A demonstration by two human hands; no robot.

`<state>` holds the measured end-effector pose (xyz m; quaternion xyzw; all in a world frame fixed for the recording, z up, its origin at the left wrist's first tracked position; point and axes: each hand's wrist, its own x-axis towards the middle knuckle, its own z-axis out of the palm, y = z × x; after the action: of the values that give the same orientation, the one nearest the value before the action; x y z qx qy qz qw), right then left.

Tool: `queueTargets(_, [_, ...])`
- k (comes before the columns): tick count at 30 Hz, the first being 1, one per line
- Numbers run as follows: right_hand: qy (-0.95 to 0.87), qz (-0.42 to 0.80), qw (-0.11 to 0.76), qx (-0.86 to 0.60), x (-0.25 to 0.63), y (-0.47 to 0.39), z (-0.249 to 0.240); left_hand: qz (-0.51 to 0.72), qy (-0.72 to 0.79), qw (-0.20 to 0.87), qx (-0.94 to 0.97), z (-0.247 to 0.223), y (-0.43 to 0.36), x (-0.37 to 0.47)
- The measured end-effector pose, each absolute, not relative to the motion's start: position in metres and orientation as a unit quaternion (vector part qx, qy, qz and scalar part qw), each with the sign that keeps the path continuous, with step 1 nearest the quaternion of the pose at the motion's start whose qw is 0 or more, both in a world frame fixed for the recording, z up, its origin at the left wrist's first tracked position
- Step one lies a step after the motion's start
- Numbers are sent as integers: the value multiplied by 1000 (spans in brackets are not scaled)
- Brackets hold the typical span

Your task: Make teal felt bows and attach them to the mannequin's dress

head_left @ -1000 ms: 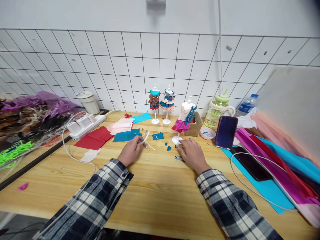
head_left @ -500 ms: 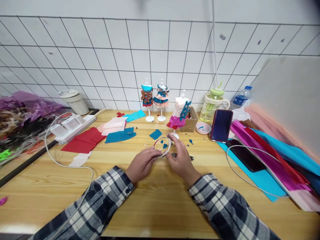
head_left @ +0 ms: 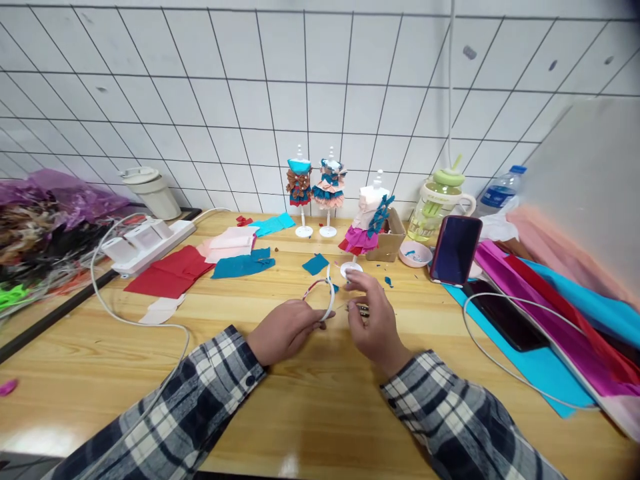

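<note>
My left hand [head_left: 287, 330] pinches a white roll of tape [head_left: 331, 300] by its lower edge, the ring standing up with a reddish inner side. Just to the right, my right hand [head_left: 375, 321] is apart from the ring, fingers curved and spread. A small dark metal tool [head_left: 365, 311] lies partly hidden behind its fingers. Beyond the hands stands a small dress form [head_left: 361, 230] in pink, magenta and teal paper. Two more dressed forms, one with a blue top [head_left: 299, 183] and one with ruffles [head_left: 329, 187], stand farther back.
Red paper [head_left: 170, 272], teal paper [head_left: 243, 264] and a power strip [head_left: 155, 247] lie at left. Toward the right are a cardboard box [head_left: 393, 241], a pink dish [head_left: 415, 254], a green-lidded jug [head_left: 437, 207], an upright phone [head_left: 455, 250], a loose cable and coloured paper sheets.
My right hand has let go of the tape roll and moved right. The ring, in my left hand, has turned more upright. The camera view has shifted slightly.
</note>
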<state>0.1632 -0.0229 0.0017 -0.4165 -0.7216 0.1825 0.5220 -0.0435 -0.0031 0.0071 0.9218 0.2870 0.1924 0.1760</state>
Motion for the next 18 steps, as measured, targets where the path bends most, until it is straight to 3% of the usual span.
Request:
queueTargets(5, [-740,180,477,-439,174,-13,3,128,201,72,969,9,-3,-45])
queueTargets(13, [-722,207,486,-447,162,-15,-1,89,325,41,941,6,-9,-35])
queueTargets(18, [-666,198,504,-513,170,-12,-1,110,277,39,954,8,-9,-40])
